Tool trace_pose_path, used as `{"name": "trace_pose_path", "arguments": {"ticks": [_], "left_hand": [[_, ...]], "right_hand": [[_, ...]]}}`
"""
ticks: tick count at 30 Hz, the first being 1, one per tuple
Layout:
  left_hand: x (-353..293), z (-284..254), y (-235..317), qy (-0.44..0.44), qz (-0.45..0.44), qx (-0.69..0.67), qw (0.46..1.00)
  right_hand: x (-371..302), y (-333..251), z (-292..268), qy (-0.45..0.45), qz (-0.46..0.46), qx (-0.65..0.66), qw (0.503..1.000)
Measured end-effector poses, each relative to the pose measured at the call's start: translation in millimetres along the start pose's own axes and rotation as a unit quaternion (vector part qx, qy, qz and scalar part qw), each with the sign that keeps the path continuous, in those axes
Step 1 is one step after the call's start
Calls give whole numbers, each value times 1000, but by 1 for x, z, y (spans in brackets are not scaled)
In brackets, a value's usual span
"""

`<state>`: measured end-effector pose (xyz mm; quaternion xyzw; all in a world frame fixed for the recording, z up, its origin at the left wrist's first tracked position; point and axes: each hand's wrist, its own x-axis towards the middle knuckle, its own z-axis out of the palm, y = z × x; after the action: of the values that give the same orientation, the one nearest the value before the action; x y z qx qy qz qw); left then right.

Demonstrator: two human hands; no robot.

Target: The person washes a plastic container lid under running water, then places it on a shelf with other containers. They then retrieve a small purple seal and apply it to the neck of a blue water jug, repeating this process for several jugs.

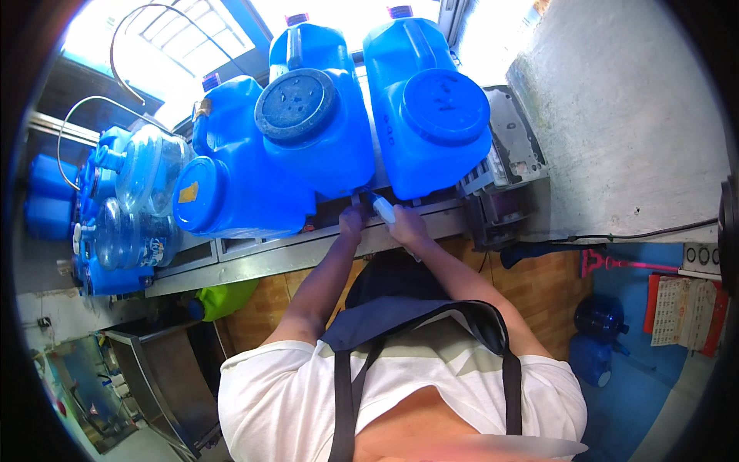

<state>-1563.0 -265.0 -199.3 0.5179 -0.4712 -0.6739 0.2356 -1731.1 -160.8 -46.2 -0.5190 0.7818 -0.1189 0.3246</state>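
Note:
Three large blue water jugs stand on a metal counter [231, 266]: a left jug [258, 181], a middle jug [331, 154] and a right jug [419, 169]. Each has a wide round lid facing me. Low at the gap between the middle and right jugs, my right hand [408, 225] is closed around a pale, tube-shaped tool handle [383, 208]. The tool's far end is dark and its kind is unclear. Beside it, my left hand [352, 221] is closed under the middle jug's lower edge; what its fingers hold is hidden.
Clear round bottles [142, 173] and more blue containers [50, 196] stack at the left. A grey metal appliance [508, 146] stands against the right wall. Below the counter are a lime-green bag-like thing [229, 299] and a brown tiled surface [269, 312]. Blue bottles [600, 317] stand lower right.

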Motion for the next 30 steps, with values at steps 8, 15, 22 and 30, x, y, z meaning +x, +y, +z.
{"name": "trace_pose_path", "arguments": {"ticks": [8, 15, 22, 30], "left_hand": [[37, 31, 34, -6, -116, -427, 897], [58, 43, 33, -13, 2, -556, 831], [36, 30, 29, -19, -33, -588, 808], [1, 17, 35, 1, -165, -418, 894]], "right_hand": [[-14, 4, -21, 97, -65, -16, 993], [2, 5, -25, 56, -55, -72, 994], [4, 8, -10, 63, -62, -38, 995], [15, 24, -10, 40, -52, -79, 995]]}}
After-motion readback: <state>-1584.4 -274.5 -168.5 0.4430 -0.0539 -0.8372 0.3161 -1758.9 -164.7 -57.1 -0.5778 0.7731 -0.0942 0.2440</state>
